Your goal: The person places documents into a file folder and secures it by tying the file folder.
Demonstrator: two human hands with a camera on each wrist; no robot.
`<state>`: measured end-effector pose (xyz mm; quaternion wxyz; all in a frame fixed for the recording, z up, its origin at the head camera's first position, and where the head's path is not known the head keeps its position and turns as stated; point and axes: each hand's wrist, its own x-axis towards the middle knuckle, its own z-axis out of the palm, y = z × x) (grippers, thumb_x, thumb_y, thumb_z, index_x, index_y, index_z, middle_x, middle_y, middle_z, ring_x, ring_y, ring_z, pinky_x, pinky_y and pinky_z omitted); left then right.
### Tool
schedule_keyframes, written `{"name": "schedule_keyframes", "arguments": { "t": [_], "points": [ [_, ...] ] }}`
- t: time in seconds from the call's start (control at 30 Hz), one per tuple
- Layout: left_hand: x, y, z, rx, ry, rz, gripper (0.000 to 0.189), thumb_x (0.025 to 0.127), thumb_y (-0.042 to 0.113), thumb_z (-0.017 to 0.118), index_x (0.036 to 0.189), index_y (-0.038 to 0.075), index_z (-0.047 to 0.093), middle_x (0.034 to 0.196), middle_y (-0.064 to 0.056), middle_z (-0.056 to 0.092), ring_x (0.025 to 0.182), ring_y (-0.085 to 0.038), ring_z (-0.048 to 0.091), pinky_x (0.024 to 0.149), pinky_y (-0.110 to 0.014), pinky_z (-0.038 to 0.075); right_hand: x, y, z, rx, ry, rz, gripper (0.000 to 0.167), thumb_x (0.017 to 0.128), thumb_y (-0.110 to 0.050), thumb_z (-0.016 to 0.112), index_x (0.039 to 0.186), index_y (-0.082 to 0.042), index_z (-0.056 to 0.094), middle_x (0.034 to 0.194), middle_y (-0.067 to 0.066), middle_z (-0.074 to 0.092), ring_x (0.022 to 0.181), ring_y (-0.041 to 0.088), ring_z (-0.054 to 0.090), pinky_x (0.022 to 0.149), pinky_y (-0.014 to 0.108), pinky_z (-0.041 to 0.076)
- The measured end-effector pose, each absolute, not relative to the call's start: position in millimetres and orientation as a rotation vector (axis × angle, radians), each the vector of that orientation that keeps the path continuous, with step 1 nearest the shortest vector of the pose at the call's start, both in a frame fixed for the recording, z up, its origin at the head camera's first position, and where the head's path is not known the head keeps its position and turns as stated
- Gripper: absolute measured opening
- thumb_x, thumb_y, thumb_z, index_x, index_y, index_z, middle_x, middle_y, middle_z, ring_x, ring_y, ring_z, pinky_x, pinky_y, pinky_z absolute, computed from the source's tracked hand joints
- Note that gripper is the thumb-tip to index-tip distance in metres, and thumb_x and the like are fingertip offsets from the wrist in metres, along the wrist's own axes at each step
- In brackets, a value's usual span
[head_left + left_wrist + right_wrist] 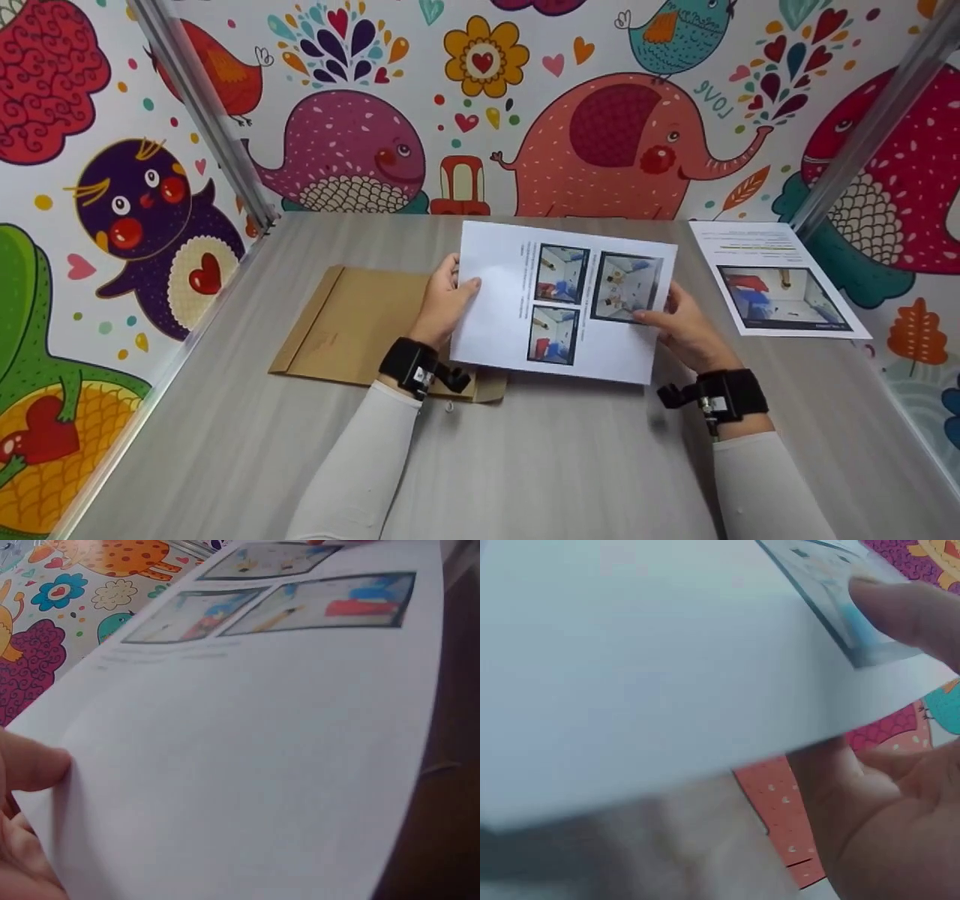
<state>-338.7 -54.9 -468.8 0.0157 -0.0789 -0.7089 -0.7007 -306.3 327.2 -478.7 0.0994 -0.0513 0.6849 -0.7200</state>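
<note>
Both hands hold a white printed sheet of paper (495,315) above the table, turned sideways, with three framed colour pictures and lines of text on it. My left hand (444,304) pinches its left edge, the thumb on top and the other fingers behind. At the opposite edge my right hand (686,330) grips the paper, its thumb lying over the corner of one picture. In the left wrist view the sheet (247,757) bends slightly. The right wrist view shows the right thumb (907,611) on the printed side and fingers underneath.
A brown paper envelope (360,322) lies on the grey table (547,465) at left, partly behind the left hand and sheet. Another printed page (772,300) with one picture lies at the back right. Cartoon-patterned walls (465,142) with metal posts (870,127) enclose the table.
</note>
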Motion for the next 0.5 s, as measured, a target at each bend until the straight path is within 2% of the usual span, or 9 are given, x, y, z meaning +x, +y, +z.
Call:
{"name": "schedule_keyframes", "arguments": {
  "t": [0.13, 0.23, 0.3, 0.4, 0.5],
  "points": [
    [-339, -55, -474, -0.208, -2.150, -2.239, 0.034, 0.105, -0.003, 0.055, 0.139, -0.002, 0.052, 0.124, -0.023, 0.069, 0.106, -0.025, 0.070, 0.087, -0.032, 0.059, -307, 326, -485, -0.108, 2.027, -2.076, 0.043, 0.102, -0.007, 0.066, 0.142, -0.015, 0.052, 0.119, -0.009, 0.072, 0.102, 0.008, 0.065, 0.079, 0.021, 0.056],
    [-340, -54, -476, -0.173, -2.122, -2.286, 0.035, 0.104, -0.003, 0.055, 0.139, -0.003, 0.052, 0.123, -0.023, 0.068, 0.104, -0.023, 0.069, 0.085, -0.030, 0.059, -307, 325, -488, -0.136, 2.029, -2.039, 0.034, 0.102, -0.004, 0.065, 0.134, -0.010, 0.058, 0.110, -0.008, 0.075, 0.094, 0.008, 0.070, 0.076, 0.024, 0.059],
    [-340, -53, -476, -0.132, -2.122, -2.301, 0.035, 0.104, -0.003, 0.055, 0.139, -0.003, 0.053, 0.124, -0.022, 0.068, 0.105, -0.023, 0.069, 0.085, -0.030, 0.058, -308, 324, -490, -0.168, 2.029, -2.032, 0.036, 0.101, 0.000, 0.064, 0.136, -0.004, 0.058, 0.110, -0.007, 0.076, 0.096, 0.011, 0.073, 0.080, 0.028, 0.062],
    [-341, -53, -475, -0.050, -2.180, -2.239, 0.035, 0.103, 0.001, 0.058, 0.138, -0.003, 0.055, 0.124, -0.023, 0.070, 0.106, -0.026, 0.070, 0.087, -0.033, 0.058, -309, 325, -492, -0.202, 2.045, -2.037, 0.047, 0.101, 0.001, 0.064, 0.146, 0.003, 0.052, 0.115, -0.008, 0.076, 0.101, 0.012, 0.074, 0.085, 0.028, 0.062],
    [-340, -54, -474, 0.031, -2.316, -2.037, 0.036, 0.104, 0.011, 0.061, 0.139, 0.001, 0.058, 0.126, -0.020, 0.071, 0.112, -0.029, 0.069, 0.095, -0.038, 0.057, -309, 331, -493, -0.202, 2.050, -2.078, 0.053, 0.101, 0.001, 0.064, 0.152, 0.003, 0.047, 0.120, -0.007, 0.075, 0.106, 0.013, 0.074, 0.089, 0.028, 0.062]
  ]
}}
